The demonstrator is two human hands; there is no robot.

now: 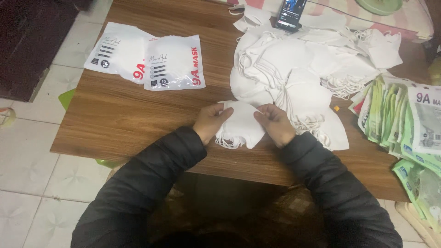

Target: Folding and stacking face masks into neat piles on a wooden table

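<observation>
While held betw both hands, mask stack (240,125) white, folded flat.

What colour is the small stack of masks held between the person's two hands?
White; the stack of masks, gripped by the left hand and right hand, shows clearly in the head view.

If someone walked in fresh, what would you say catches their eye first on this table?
Most likely the big heap of white masks at the back right of the wooden table. Next, the left hand and right hand at the near edge, gripping a small stack of masks between them. Two white packets lie at the back left.
</observation>
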